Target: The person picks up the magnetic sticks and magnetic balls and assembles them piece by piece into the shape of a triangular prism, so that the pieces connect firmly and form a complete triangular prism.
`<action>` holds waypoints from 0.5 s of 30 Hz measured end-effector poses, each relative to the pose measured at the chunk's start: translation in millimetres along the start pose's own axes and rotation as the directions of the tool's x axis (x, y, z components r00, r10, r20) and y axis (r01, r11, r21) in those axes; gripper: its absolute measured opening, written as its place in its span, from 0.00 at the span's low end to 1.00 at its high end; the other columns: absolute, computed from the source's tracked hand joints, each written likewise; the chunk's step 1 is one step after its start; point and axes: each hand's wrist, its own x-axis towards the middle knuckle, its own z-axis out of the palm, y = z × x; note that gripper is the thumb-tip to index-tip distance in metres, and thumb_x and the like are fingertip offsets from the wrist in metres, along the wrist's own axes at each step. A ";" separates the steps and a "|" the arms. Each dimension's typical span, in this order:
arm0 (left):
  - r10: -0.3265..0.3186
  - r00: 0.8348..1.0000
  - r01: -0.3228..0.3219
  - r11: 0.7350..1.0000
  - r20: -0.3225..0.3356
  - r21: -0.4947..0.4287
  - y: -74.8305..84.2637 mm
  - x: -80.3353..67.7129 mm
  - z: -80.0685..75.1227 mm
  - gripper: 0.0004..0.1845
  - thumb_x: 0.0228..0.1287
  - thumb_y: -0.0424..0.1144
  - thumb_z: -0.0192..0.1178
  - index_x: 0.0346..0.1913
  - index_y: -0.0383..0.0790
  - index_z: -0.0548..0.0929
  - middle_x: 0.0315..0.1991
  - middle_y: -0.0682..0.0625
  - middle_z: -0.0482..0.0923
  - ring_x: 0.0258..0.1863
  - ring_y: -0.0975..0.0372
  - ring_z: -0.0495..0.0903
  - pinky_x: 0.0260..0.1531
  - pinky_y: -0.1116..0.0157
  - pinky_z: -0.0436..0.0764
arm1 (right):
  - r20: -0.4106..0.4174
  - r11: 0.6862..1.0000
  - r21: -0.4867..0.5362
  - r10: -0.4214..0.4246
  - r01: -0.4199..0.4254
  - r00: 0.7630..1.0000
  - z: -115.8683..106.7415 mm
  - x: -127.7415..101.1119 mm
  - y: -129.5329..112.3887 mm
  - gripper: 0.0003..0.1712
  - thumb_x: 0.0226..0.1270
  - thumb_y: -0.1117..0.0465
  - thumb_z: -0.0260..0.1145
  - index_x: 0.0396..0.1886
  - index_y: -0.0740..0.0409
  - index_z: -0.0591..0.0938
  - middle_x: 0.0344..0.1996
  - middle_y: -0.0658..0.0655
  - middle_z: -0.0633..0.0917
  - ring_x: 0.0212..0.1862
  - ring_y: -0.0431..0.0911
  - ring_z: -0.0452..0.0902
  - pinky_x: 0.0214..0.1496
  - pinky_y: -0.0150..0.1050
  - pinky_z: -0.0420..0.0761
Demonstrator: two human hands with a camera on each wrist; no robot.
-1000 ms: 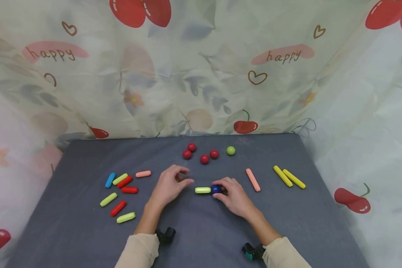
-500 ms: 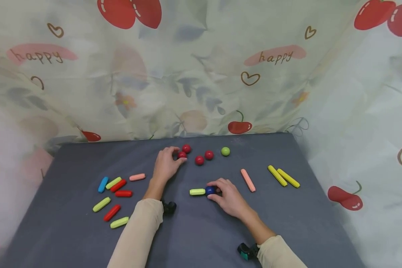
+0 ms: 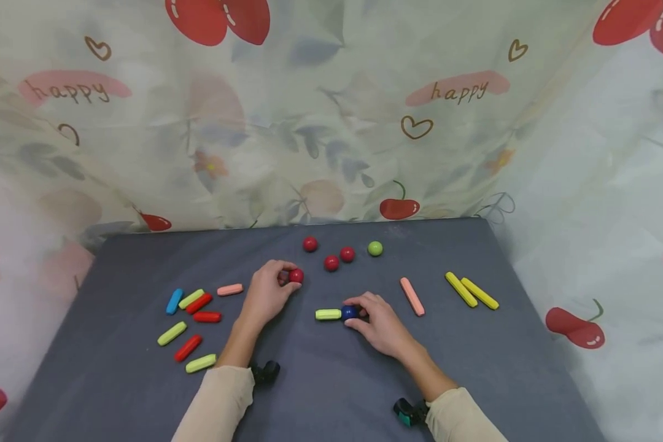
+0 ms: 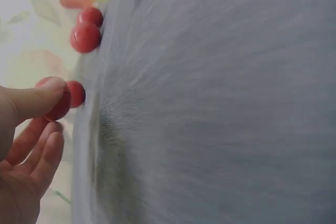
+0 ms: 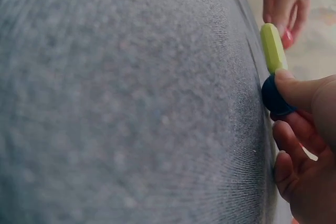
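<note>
Desk: a dark grey cloth-covered desk (image 3: 116, 380) with a printed cherry-and-heart curtain (image 3: 331, 123) hung behind and to both sides
Left cluster: a blue stick (image 3: 174, 301), a light green stick (image 3: 190, 298), two red sticks (image 3: 199, 303) (image 3: 207, 317), a second green stick (image 3: 172, 333), a third red stick (image 3: 188, 347) and a third green stick (image 3: 201, 363) lie loosely grouped at the left, apart from both hands
Pink short stick: a short pink stick (image 3: 229, 289) lies just left of the left hand, not touching it
Left hand: the left hand (image 3: 265, 293) has thumb and fingers curled round a red ball (image 3: 295, 275), pinching it just at the desk surface; in the left wrist view the thumb (image 4: 37, 98) lies over the ball (image 4: 58, 100)
Red ball: small, round, glossy deep red, partly covered by the fingers
Balls at the back: one red ball (image 3: 309, 244) alone, then a pair of red balls (image 3: 331, 263) (image 3: 347, 253) side by side, then a green ball (image 3: 374, 248), all free on the desk beyond the hands
Centre piece: a light green stick (image 3: 328, 314) lies flat, its right end touching a dark blue ball (image 3: 349, 312)
Right hand: the right hand (image 3: 381, 322) grips the blue ball with thumb and fingertips, pressed to the desk; the right wrist view shows the thumb (image 5: 304, 90) on the ball (image 5: 275, 98) with the green stick (image 5: 273, 48) butting against it
Between the hands: bare cloth, the two hands well apart
Right side: a long pink stick (image 3: 412, 296) lies slanted near the right hand, and two long yellow sticks (image 3: 460, 289) (image 3: 479, 293) lie side by side farther right
</note>
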 end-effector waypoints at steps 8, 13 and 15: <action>-0.030 0.999 0.033 0.992 0.023 -0.122 2.2 -52.2 9.5 0.21 0.54 0.35 0.78 0.52 0.52 0.87 0.46 0.53 0.83 0.43 0.63 0.83 0.45 0.61 0.84 | -0.015 1.000 0.013 0.008 -0.008 1.000 1.0 -2.9 -2.7 0.21 0.67 0.55 0.73 0.59 0.47 0.84 0.42 0.43 0.81 0.42 0.38 0.72 0.47 0.35 0.77; -0.039 0.999 0.043 0.990 0.027 -0.137 4.9 -67.5 19.1 0.21 0.54 0.35 0.78 0.51 0.53 0.87 0.45 0.55 0.83 0.41 0.65 0.83 0.45 0.62 0.85 | 0.000 1.000 0.002 0.012 -0.012 1.000 2.1 -2.9 -3.8 0.20 0.67 0.53 0.73 0.58 0.45 0.84 0.43 0.42 0.81 0.43 0.37 0.72 0.48 0.35 0.78; -0.039 0.999 0.042 0.990 0.022 -0.136 6.1 -70.2 22.2 0.20 0.54 0.35 0.78 0.51 0.52 0.87 0.45 0.55 0.83 0.41 0.64 0.83 0.45 0.62 0.85 | 0.005 1.000 -0.003 0.012 -0.012 1.000 2.5 -2.7 -3.8 0.20 0.67 0.53 0.73 0.58 0.44 0.84 0.43 0.42 0.81 0.43 0.36 0.72 0.48 0.35 0.78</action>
